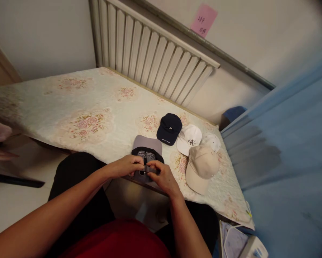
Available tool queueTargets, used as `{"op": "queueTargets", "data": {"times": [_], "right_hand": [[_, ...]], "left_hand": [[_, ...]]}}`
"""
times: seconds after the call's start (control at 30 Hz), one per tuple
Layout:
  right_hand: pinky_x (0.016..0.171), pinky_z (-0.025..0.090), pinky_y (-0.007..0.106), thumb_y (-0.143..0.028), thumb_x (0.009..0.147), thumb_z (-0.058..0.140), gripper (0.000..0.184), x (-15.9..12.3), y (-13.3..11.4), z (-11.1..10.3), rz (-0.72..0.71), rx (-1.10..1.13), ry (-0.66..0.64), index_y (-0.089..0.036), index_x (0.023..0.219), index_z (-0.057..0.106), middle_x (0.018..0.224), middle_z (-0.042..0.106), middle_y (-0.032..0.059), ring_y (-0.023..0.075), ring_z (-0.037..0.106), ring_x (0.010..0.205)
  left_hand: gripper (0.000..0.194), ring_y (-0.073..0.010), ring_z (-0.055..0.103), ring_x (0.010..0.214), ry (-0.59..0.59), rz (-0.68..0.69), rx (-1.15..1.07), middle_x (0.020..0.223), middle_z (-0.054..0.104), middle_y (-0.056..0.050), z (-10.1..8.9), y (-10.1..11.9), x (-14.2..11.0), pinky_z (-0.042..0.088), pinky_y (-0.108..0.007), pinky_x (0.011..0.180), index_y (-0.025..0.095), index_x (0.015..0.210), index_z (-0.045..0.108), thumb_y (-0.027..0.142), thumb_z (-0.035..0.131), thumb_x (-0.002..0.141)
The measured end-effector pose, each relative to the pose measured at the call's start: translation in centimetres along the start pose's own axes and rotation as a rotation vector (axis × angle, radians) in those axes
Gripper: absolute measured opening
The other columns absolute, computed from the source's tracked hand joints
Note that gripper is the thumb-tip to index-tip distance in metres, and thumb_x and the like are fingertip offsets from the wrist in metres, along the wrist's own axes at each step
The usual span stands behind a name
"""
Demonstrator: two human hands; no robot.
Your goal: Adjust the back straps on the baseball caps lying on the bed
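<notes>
A grey baseball cap (148,142) lies upside down at the front edge of the bed, its brim pointing away from me and its dark inside showing. My left hand (129,165) pinches the cap's back strap near the buckle. From the other side, my right hand (161,173) grips the same strap with thumb and fingers. The two hands almost touch at the strap. Close by lie a navy cap (169,129), a white cap with black letters (190,139), another white cap (212,141) partly covered, and a beige cap (202,165) in front.
The caps rest on a bed with a flowered cover (96,96). A white radiator (150,46) stands behind it, below a pink note (204,20) on the wall. A blue curtain (290,143) hangs at the right. At the far left, part of another person's hand (1,154) shows.
</notes>
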State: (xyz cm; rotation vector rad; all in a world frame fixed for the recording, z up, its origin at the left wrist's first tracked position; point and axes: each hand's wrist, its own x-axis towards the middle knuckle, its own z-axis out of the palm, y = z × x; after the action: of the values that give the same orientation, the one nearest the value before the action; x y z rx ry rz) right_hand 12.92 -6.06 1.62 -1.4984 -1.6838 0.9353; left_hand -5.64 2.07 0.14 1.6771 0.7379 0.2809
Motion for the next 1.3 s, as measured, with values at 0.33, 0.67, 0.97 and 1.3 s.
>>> {"op": "queueTargets", "data": {"times": [0.33, 0.67, 0.97, 1.3], "right_hand": [[0.065, 0.040, 0.026, -0.017, 0.070, 0.059, 0.021, 0.8, 1.5, -2.1, 0.070, 0.100, -0.043, -0.021, 0.090, 0.066, 0.064, 0.059, -0.0048, 0.0127, 0.052, 0.062], [0.056, 0.035, 0.023, -0.019, 0.071, 0.059, 0.020, 1.5, 3.2, -2.0, 0.074, 0.339, -0.026, -0.019, 0.090, 0.065, 0.063, 0.055, -0.0048, 0.0102, 0.048, 0.057], [0.057, 0.037, 0.022, -0.020, 0.073, 0.057, 0.018, 1.4, 3.7, -1.6, 0.076, 0.378, 0.014, -0.019, 0.088, 0.066, 0.061, 0.054, -0.0048, 0.0105, 0.049, 0.056], [0.059, 0.037, 0.023, -0.021, 0.072, 0.056, 0.017, 1.7, 3.5, -1.2, 0.098, 0.386, 0.055, -0.018, 0.086, 0.065, 0.064, 0.056, -0.0041, 0.0106, 0.050, 0.058]], "left_hand": [[0.017, -0.0105, 0.046, 0.054, -0.002, -0.033, -0.021, 0.062, 0.047, 0.005, -0.9, -1.4, 0.1, 0.037, -0.022, 0.053, 0.018, 0.073, 0.051, 0.034, 0.053, 0.076], [0.013, -0.0158, 0.052, 0.069, 0.024, 0.057, 0.377, 0.070, 0.057, 0.001, -0.9, -0.7, -0.1, 0.038, -0.026, 0.067, 0.019, 0.076, 0.057, 0.026, 0.047, 0.076], [0.019, -0.0183, 0.053, 0.083, 0.015, 0.120, 0.197, 0.083, 0.061, -0.001, -1.6, -1.3, 0.0, 0.039, -0.028, 0.077, 0.020, 0.077, 0.058, 0.036, 0.050, 0.081], [0.024, -0.0137, 0.049, 0.067, 0.018, 0.021, -0.064, 0.071, 0.053, 0.002, -1.7, -2.3, 0.5, 0.037, -0.025, 0.065, 0.017, 0.077, 0.054, 0.041, 0.053, 0.078]]}}
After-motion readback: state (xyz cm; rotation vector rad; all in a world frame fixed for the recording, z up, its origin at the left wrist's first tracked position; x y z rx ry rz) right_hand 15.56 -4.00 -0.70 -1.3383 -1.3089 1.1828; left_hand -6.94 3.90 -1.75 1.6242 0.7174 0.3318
